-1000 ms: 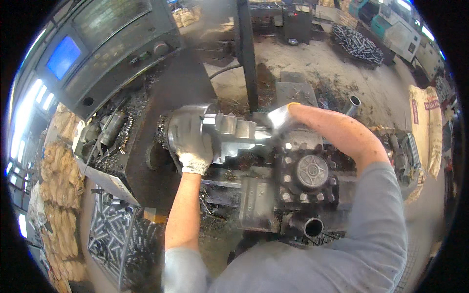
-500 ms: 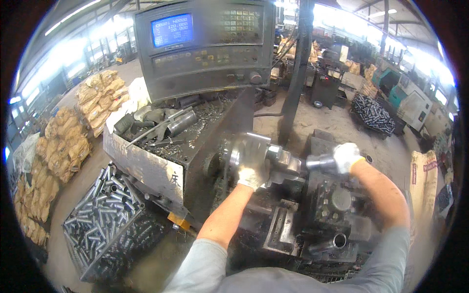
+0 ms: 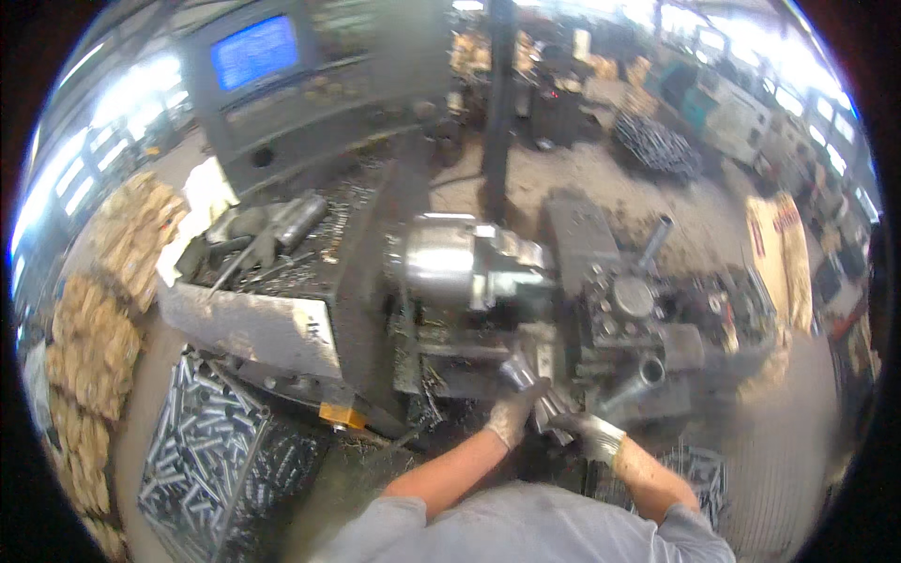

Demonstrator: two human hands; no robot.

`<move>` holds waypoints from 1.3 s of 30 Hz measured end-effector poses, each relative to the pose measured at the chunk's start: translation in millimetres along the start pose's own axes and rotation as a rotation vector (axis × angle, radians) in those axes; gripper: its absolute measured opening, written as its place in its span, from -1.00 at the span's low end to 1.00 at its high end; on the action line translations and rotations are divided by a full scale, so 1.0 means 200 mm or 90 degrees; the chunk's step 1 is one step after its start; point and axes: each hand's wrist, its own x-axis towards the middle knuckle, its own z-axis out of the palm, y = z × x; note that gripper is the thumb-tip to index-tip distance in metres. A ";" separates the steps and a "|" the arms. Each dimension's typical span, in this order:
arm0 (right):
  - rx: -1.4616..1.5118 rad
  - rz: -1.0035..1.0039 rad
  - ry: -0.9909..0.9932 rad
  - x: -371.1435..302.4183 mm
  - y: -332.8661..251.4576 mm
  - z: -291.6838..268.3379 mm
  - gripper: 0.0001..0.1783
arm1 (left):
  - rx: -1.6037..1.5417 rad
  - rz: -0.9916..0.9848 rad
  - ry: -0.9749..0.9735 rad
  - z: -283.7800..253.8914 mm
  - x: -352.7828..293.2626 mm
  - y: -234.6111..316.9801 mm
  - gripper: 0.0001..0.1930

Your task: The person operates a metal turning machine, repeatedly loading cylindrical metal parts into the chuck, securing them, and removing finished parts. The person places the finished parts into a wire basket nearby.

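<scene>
Ahead of the operator [image 3: 540, 521] stands a lathe [image 3: 361, 300]; its chuck [image 3: 441, 263] sits apart from both hands. The gloved left hand [image 3: 516, 413] grips a tilted metal tube [image 3: 551, 410] near the torso; the right hand [image 3: 596, 434] appears closed on its near end. Apparent step: two-handed handling; the next move calls for secure grip.

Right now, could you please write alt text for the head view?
A gloved left hand and right hand hold a metal tube in front of a shiny machine chuck. A heap of tubes lies at lower left; a blue screen glows at upper left.
</scene>
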 end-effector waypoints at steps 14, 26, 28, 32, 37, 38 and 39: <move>-0.616 0.278 0.467 -1.30 0.72 -1.09 -0.28 | -0.365 -0.176 -0.113 -0.16 -0.03 0.02 -0.44; -0.667 -0.527 0.458 -0.27 -0.23 -0.17 -0.57 | -0.051 -0.259 -0.173 -0.06 -0.30 0.16 -0.30; -0.735 -0.710 0.272 -0.25 -0.14 -0.06 -0.37 | -0.139 -0.306 -0.149 -0.07 -0.30 0.17 -0.32; -0.854 -0.294 0.367 0.16 -0.08 0.10 -0.24 | -0.137 -0.122 -0.140 -0.18 -0.23 0.24 -0.49; -0.587 -0.404 0.268 0.20 -0.25 -0.02 -0.45 | -0.051 -0.026 -0.015 -0.36 -0.12 0.34 -0.56; -0.426 -0.344 0.229 0.15 -0.30 -0.02 -0.46 | -0.071 -0.071 -0.035 -0.37 -0.11 0.36 -0.55; -0.353 -0.433 0.174 0.11 -0.36 -0.02 -0.44 | -0.113 -0.017 -0.064 -0.34 -0.08 0.37 -0.54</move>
